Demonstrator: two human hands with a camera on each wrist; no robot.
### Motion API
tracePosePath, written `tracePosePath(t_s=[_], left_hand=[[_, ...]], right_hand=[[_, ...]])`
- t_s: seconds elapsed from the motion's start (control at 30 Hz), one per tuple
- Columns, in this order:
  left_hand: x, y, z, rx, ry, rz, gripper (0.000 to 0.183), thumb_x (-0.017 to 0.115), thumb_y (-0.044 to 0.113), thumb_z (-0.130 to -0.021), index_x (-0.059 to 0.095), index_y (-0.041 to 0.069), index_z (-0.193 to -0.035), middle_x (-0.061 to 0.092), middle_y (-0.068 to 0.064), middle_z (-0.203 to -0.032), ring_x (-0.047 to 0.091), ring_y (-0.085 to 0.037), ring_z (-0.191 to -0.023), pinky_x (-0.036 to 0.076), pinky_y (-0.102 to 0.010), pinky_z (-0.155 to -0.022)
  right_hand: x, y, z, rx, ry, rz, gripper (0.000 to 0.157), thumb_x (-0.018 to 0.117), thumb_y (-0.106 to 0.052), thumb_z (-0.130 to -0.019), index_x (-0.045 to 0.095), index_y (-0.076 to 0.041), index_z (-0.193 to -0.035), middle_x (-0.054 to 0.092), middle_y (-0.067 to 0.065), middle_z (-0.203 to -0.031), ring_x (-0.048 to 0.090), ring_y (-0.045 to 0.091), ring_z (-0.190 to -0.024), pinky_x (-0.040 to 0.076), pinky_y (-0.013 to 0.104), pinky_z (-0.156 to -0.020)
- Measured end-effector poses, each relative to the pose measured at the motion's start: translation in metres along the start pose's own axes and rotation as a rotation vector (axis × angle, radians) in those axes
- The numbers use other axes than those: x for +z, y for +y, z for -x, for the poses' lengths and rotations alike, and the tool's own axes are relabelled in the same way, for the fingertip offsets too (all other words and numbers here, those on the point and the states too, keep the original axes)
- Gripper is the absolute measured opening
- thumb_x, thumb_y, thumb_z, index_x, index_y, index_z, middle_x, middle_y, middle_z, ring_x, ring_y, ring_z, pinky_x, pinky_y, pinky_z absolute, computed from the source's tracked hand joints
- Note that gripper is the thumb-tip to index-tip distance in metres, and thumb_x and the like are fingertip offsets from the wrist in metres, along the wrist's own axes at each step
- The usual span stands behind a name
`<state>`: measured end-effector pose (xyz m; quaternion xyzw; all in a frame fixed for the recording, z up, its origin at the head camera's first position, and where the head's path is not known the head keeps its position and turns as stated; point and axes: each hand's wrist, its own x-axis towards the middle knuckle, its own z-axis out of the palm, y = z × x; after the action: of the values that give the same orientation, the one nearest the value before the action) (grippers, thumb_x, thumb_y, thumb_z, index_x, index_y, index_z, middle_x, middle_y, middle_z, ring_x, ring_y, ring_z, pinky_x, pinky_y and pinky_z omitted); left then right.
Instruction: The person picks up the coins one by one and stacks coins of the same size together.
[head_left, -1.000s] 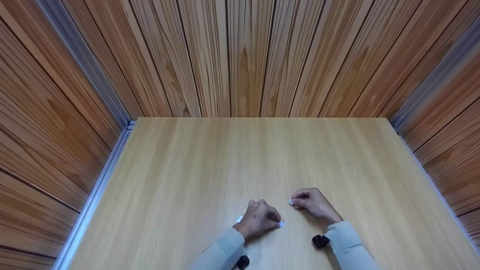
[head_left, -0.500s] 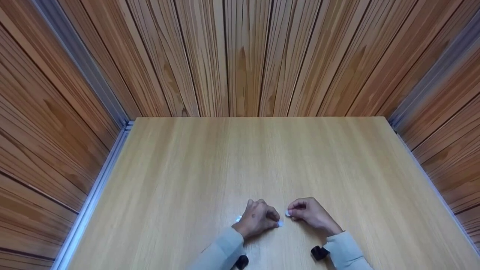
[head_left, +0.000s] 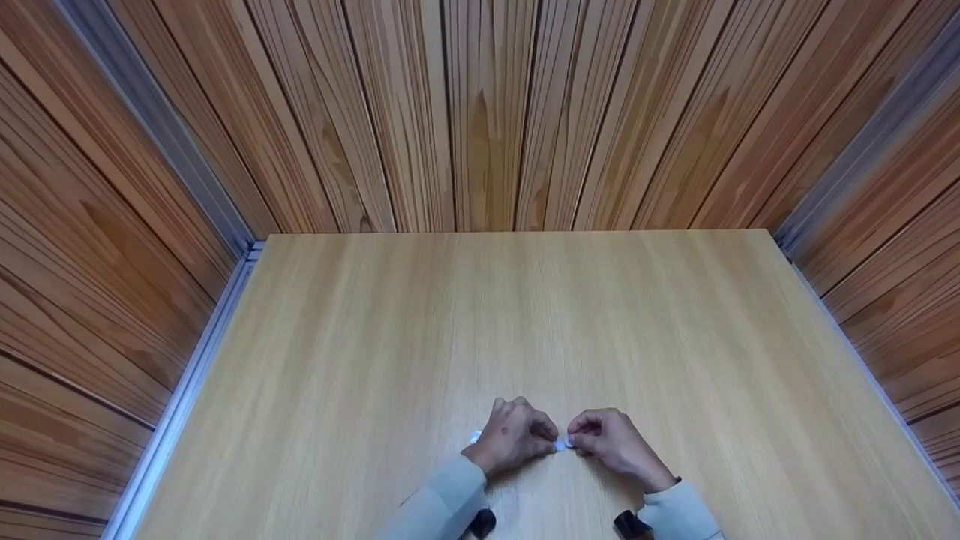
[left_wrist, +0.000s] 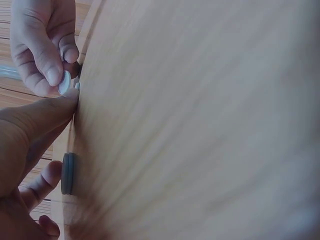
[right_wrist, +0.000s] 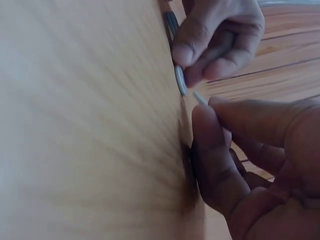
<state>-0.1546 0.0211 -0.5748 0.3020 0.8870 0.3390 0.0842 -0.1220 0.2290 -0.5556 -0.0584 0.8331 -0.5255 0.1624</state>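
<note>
Near the front of the table, my left hand (head_left: pixel 514 436) holds a small, flat white disc (right_wrist: pixel 180 81) down at the tabletop, between thumb and fingers. Close by on its right, my right hand (head_left: pixel 613 444) pinches another thin white disc (left_wrist: pixel 64 83) at its edge, tilted and a little above the table. In the right wrist view a narrow gap shows between the two discs. Beside the left hand's lower fingers, a short stack of similar discs (left_wrist: pixel 68 173) lies on the table, looking darker in shadow. My fingers cover part of both held discs.
The pale wooden table (head_left: pixel 480 315) stretches away to a wood-plank wall (head_left: pixel 480 120) at the back. Plank walls with grey metal rails (head_left: pixel 187 382) border its sides. A black wrist-worn device (head_left: pixel 631 523) sits at the right cuff.
My right hand has come toward me and slightly left with its disc, ending beside the left hand. My left hand has stayed nearly still, holding its disc.
</note>
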Motion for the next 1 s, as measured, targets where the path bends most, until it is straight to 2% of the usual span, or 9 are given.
tracePosePath(t_s=[0.13,0.47,0.67,0.8,1.0], left_hand=[[0.0,0.001,0.0,-0.015,-0.01,0.015,0.011,0.084,0.024,-0.081,0.08,0.026,-0.091,0.07,0.024,-0.081,0.046,0.004,-0.077,0.026,-0.026,-0.072],[0.0,-0.001,0.001,0.005,0.008,0.013,0.01,0.084,0.026,-0.082,0.08,0.025,-0.091,0.072,0.022,-0.082,0.047,0.005,-0.079,0.027,-0.025,-0.074],[-0.001,-0.001,0.001,-0.012,-0.004,0.025,0.011,0.084,0.024,-0.082,0.08,0.026,-0.092,0.071,0.022,-0.081,0.047,0.003,-0.079,0.027,-0.027,-0.074],[-0.001,0.0,0.001,0.006,0.001,0.012,0.011,0.084,0.026,-0.082,0.08,0.024,-0.092,0.072,0.021,-0.082,0.047,0.004,-0.08,0.026,-0.027,-0.074],[-0.001,0.002,0.0,-0.013,-0.003,0.012,0.011,0.084,0.027,-0.081,0.08,0.024,-0.091,0.072,0.021,-0.082,0.046,0.004,-0.078,0.026,-0.026,-0.074]], right_hand=[[0.005,-0.003,0.0,-0.016,0.027,0.039,0.004,0.071,0.002,-0.089,0.069,0.006,-0.089,0.068,0.004,-0.078,0.064,0.016,-0.069,0.052,0.023,-0.06],[0.011,-0.004,0.0,-0.03,0.05,0.095,0.004,0.073,-0.001,-0.089,0.071,0.003,-0.089,0.069,0.003,-0.079,0.063,0.015,-0.07,0.051,0.022,-0.06],[0.006,0.0,0.001,-0.036,0.042,0.089,0.003,0.071,0.0,-0.09,0.072,0.001,-0.091,0.07,0.003,-0.081,0.063,0.014,-0.07,0.05,0.022,-0.061],[-0.001,0.001,0.003,-0.058,0.026,0.129,0.005,0.073,0.0,-0.088,0.072,0.0,-0.093,0.069,0.004,-0.083,0.063,0.015,-0.073,0.05,0.022,-0.063],[-0.004,0.003,0.003,-0.091,0.005,0.196,0.008,0.073,0.003,-0.085,0.072,-0.003,-0.09,0.067,0.0,-0.082,0.059,0.009,-0.07,0.047,0.021,-0.062]])
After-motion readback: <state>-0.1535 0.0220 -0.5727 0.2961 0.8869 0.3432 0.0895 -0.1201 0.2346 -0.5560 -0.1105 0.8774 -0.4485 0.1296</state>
